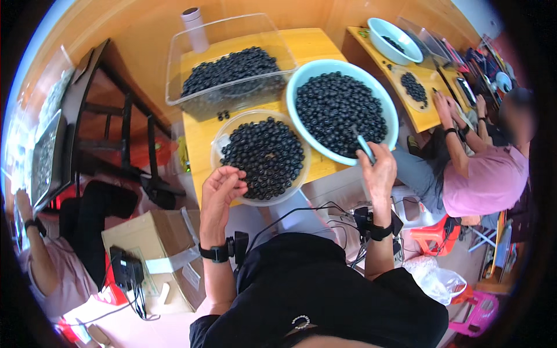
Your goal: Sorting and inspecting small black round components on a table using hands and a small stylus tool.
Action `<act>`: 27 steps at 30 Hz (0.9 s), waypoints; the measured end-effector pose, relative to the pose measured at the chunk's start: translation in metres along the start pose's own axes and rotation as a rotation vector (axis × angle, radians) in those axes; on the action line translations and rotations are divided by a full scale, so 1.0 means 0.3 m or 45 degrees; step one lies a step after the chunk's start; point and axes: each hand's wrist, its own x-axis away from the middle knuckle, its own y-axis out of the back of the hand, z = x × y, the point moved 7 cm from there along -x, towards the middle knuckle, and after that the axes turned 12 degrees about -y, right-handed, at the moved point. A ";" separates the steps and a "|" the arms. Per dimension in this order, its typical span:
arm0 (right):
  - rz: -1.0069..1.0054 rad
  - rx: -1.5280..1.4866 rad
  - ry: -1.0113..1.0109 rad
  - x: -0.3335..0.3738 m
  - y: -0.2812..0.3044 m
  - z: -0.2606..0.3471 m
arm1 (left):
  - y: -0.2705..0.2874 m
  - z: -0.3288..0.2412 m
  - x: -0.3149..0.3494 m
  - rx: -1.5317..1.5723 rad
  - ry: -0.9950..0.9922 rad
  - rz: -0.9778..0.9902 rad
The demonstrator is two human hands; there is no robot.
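My left hand is at the near left rim of a round, shallow, pale see-through tray. Its thumb and fingertips are pressed together beside the small, round, glossy black bead-like pieces in the tray. Whatever may be between those fingertips is hidden. In my right hand is a slim tool with a light blue handle. Its greyish end points into the black pieces that heap up in a light blue basin; the tool's kind cannot be made out.
A clear rectangular bin of black pieces and a pale bottle stand at the back of the yellow table. To the right, a person in pink works at another table. Lower left, a cardboard box; another person sits beyond.
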 end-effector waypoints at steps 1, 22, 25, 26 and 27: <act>-0.016 -0.067 -0.009 0.006 0.009 0.016 | 0.017 -0.012 -0.007 -0.052 -0.048 -0.031; 0.299 -0.546 0.213 0.158 -0.138 0.175 | -0.210 0.115 -0.125 -1.521 -0.480 0.243; 0.327 -0.521 0.199 0.160 -0.148 0.168 | -0.216 0.109 -0.127 -1.479 -0.519 0.281; 0.342 -0.498 0.196 0.161 -0.152 0.167 | -0.217 0.108 -0.127 -1.473 -0.519 0.277; 0.343 -0.498 0.198 0.161 -0.156 0.167 | -0.220 0.108 -0.129 -1.466 -0.519 0.273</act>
